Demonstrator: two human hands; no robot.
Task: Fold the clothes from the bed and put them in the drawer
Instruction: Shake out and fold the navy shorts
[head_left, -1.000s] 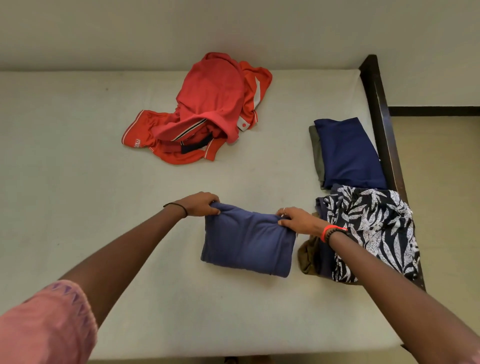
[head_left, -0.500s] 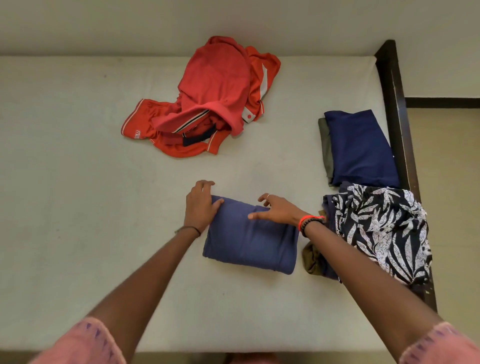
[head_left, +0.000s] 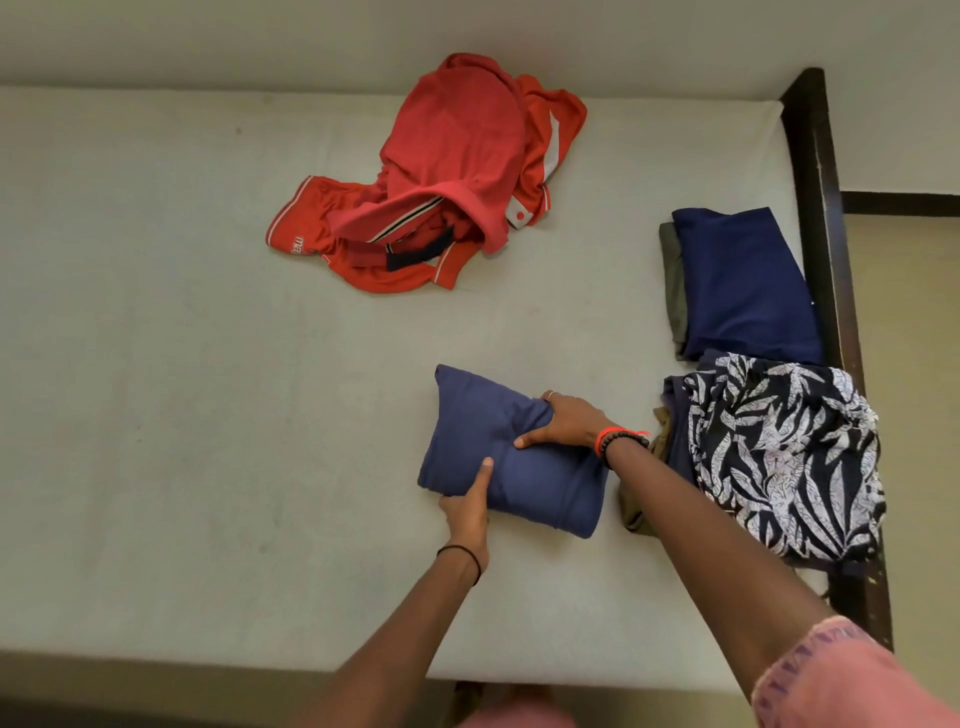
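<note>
A folded blue-purple garment lies on the pale mattress near the front. My left hand grips its near edge, thumb on top. My right hand grips its right side, thumb pressed into the cloth and fingers curled over the far edge. A crumpled pile of red clothes sits unfolded at the back of the bed.
At the right edge, a folded navy piece lies on an olive one. In front of it lies a black-and-white leaf-print garment on other folded clothes. The dark wooden bed frame runs along the right side.
My left hand moved from the garment's far left corner to its near edge. My right hand went from resting flat on top to gripping the right side. The garment now looks bunched up.
</note>
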